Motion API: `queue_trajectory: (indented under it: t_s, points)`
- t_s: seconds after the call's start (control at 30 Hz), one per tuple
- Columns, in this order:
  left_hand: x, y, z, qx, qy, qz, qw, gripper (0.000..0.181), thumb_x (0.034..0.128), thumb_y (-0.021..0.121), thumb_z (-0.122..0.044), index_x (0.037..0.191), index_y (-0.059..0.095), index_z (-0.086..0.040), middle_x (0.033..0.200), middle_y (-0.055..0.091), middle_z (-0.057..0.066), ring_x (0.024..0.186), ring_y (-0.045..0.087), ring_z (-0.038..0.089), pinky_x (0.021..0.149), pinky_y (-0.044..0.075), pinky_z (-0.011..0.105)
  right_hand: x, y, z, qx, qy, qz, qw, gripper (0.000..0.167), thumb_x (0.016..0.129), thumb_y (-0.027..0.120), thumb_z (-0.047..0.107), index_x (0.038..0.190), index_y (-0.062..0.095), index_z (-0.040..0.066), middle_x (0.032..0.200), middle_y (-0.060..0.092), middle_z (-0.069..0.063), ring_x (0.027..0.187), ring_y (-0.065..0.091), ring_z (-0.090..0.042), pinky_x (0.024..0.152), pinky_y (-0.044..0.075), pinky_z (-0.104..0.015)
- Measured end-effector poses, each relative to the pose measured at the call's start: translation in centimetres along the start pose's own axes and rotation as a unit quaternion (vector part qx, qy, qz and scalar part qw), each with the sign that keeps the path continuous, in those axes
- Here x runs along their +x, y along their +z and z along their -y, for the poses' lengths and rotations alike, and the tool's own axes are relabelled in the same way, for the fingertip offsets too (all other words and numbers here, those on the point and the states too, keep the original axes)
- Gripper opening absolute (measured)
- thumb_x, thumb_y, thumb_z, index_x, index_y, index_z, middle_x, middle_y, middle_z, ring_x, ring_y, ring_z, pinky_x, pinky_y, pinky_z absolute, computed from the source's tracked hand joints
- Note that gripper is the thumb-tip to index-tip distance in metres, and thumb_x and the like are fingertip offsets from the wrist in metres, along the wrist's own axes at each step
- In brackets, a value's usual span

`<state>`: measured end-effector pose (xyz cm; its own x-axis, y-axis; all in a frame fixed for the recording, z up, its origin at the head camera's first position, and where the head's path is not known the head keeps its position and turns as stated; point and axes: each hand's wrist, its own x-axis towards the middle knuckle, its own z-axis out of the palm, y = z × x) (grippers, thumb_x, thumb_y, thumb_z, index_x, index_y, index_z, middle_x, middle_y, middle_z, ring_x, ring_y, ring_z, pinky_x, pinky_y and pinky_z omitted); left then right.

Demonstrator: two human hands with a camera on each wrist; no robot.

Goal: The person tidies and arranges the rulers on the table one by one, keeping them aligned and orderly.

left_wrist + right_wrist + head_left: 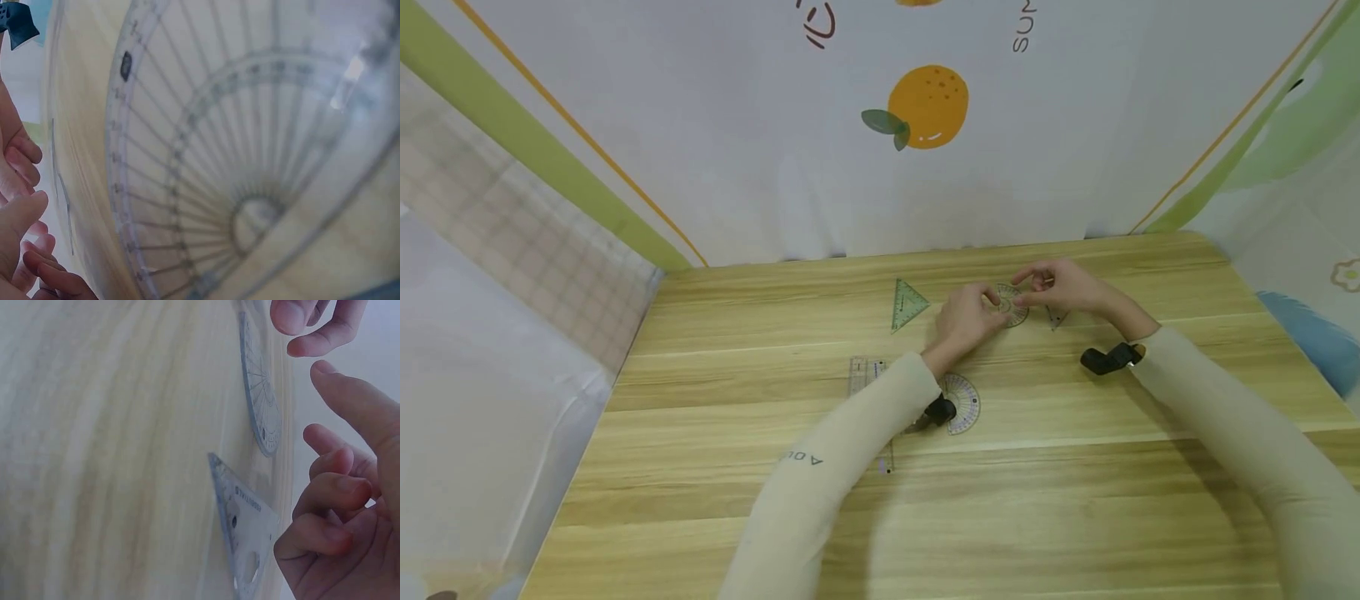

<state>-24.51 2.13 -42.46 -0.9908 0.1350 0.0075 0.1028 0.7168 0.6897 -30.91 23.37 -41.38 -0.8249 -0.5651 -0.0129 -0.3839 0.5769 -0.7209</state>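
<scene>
Wood-grained worktop [1037, 500] set against a pale cloth backdrop [730, 125] printed with an orange fruit; drawing instruments lie on its surface. Between the hands, towards the far edge, a clear half-round protractor [1012, 305] lies flat, its scale legible only in outline. Left grip [964, 321]: fingers bent, thumb parted from them, poised at the protractor's left side, with nothing visibly held. Right grip [1063, 287]: thumb and forefinger spread well apart, remaining fingers loosely bent, likewise holding nothing; whether any fingertip touches the plastic cannot be told. Beneath the right grip lies a clear set square [247, 531], near the protractor but apart from it. Further left are a green set square [910, 305], a second protractor [964, 404] by the left wrist, and clear rulers [857, 375] partly covered by the left sleeve [850, 458].

Handling (judged): the far protractor should prove light, thin and fairly stiff, smooth enough to slide under a fingertip, and liable to crack if bent sharply. Best hold: opposite rims pinched between thumb and forefinger, one edge first tipped up with a nail
</scene>
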Motion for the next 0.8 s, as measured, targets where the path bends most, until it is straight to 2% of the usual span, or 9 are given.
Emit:
queue_trajectory:
  t_s: [0.27, 0.8]
  points:
    - [0.12, 0.49, -0.15, 0.023, -0.013, -0.003, 0.9996, 0.027, 0.0873, 0.082, -0.041, 0.1, 0.068, -0.022, 0.068, 0.061, -0.009, 0.058, 0.052, 0.009, 0.052, 0.043, 0.028, 0.08, -0.02, -0.09, 0.002, -0.004, 0.004, 1.0, 0.04, 0.092, 0.079, 0.013, 0.125, 0.066, -0.005, 0.08, 0.056, -0.01, 0.066, 0.046, -0.019, 0.061, 0.039, -0.028]
    - [0.59, 0.68, -0.03, 0.035, -0.021, -0.007, 0.9991, 0.027, 0.0858, 0.082, -0.041, 0.098, 0.068, -0.022, 0.076, 0.061, -0.006, 0.061, 0.052, 0.011, 0.053, 0.043, 0.029, 0.59, -0.17, -0.36, -0.001, -0.006, 0.019, 0.9998, 0.042, 0.092, 0.079, 0.017, 0.125, 0.065, -0.005, 0.079, 0.058, -0.009, 0.063, 0.047, -0.019, 0.058, 0.04, -0.028]
